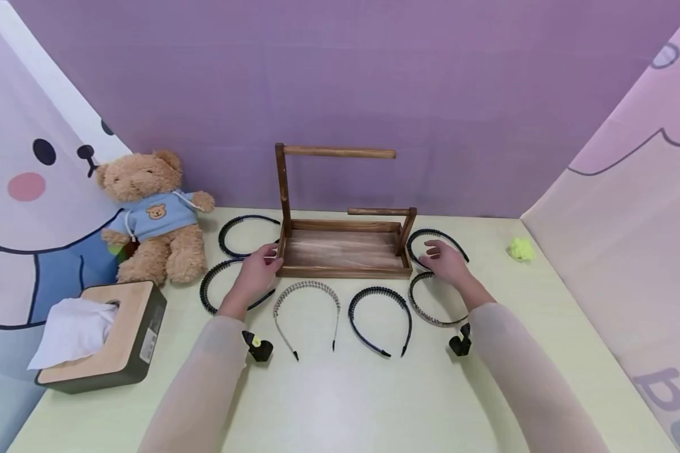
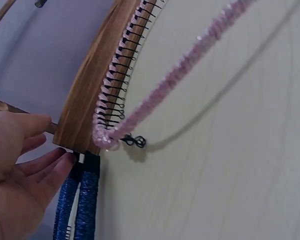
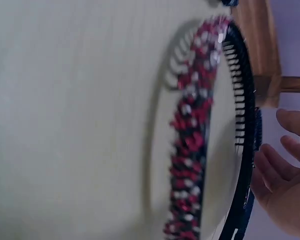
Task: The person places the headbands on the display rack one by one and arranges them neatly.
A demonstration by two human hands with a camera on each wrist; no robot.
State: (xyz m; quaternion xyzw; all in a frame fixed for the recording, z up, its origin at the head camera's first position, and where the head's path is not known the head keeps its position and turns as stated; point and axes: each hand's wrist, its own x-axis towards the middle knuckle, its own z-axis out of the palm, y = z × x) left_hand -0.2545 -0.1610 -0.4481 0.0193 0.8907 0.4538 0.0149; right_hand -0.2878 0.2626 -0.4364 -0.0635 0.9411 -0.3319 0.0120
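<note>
A brown wooden rack (image 1: 342, 273), a shallow tray with a tall bar and a low bar, stands at the table's back. At its left front corner is my left hand (image 1: 256, 274), thumb and fingers loosely spread; whether the fingertips touch the wood I cannot tell. My right hand (image 1: 446, 261) hovers apart from the rack's right end, fingers relaxed, above a dark blue headband (image 1: 452, 239). A red-and-silver beaded headband (image 3: 192, 130) lies nearer. In front are a pink headband (image 2: 175, 75) and another dark headband (image 1: 379, 290). Two dark headbands (image 1: 206, 286) lie left of the rack.
A teddy bear (image 1: 158, 217) in a blue top sits at the back left, behind a tissue box (image 1: 124, 343) with a tissue sticking out. Something small and yellow-green (image 1: 521, 249) lies far right. A purple backdrop (image 1: 340, 82) rises behind the table (image 1: 340, 402).
</note>
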